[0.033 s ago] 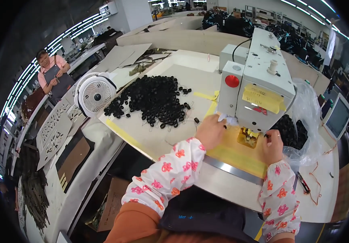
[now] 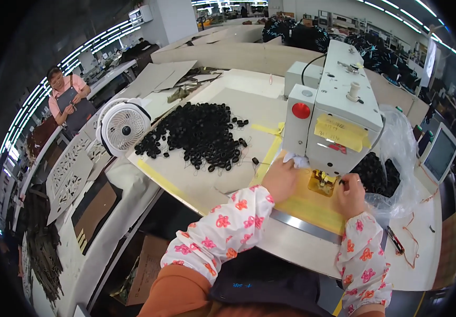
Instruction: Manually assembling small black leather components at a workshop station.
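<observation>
A white sewing machine [image 2: 333, 116] stands in front of me, its needle area and presser foot [image 2: 322, 180] above a yellow-taped work surface [image 2: 312, 208]. To the left of the needle is my left hand [image 2: 282, 178], fingers curled beside a bunched white cloth [image 2: 296, 159]; what its fingertips hold, if anything, is hidden. On the needle's right, my right hand [image 2: 352, 193] pinches a small black loop [image 2: 342, 182] close to the presser foot. Many similar black loops with thread tails lie in a pile [image 2: 199, 132] on the left of the table.
A white fan [image 2: 124, 128] stands left of the pile. Behind my right hand, a clear plastic bag [image 2: 399, 158] holds more black loops. Red-and-black snips [image 2: 396, 241] and an orange cord [image 2: 411, 242] lie at right, below a screen [image 2: 440, 153]. A person [image 2: 69, 98] stands far left.
My right hand has moved slightly left, toward the presser foot, with the black loop at its fingertips. My left hand has shifted slightly to the right and down. The view has tilted a little.
</observation>
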The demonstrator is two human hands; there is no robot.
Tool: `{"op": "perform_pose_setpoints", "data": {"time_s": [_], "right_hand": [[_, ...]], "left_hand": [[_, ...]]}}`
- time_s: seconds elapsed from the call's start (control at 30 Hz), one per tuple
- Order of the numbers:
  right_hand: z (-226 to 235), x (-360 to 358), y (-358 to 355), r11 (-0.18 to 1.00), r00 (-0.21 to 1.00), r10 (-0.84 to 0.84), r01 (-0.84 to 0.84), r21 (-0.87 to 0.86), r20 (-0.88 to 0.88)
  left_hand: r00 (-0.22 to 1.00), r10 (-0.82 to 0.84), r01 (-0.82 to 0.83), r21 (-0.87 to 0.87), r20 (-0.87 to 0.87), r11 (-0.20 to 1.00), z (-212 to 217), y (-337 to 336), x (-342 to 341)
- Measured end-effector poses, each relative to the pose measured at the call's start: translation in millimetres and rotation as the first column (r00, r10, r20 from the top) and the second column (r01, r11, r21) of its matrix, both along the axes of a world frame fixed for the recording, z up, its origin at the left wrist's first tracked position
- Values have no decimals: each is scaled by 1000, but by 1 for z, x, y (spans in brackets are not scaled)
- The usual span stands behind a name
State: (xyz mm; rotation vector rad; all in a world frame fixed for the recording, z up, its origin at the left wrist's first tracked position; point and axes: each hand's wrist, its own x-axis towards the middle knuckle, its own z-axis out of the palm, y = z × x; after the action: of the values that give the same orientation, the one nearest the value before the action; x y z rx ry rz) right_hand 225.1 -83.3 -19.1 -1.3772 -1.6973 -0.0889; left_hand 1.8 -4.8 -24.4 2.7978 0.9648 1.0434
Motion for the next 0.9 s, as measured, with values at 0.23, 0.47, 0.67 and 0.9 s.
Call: {"op": "perform_pose_setpoints", "data": {"time_s": [0.23,0.47,0.67,0.9], "right_hand": [[-6,-28,-8,971,991,-16,-15,-237,-130],[-13,-28,-1,909,899,-138,-52,-414,-415],[-10,-44,0,927,835,-106,-114,-358,-540],[-12,-37,-3,874,689,-142,-250,-416,-711]], "left_hand": [[998,-7,-8,-253,-56,967,-16,-4,40],[999,-13,18,-121,39,992,-12,-3,46],[996,-82,89,-182,42,979,-10,-9,45],[998,-16,-4,-345,-56,939,-13,-16,45]]}}
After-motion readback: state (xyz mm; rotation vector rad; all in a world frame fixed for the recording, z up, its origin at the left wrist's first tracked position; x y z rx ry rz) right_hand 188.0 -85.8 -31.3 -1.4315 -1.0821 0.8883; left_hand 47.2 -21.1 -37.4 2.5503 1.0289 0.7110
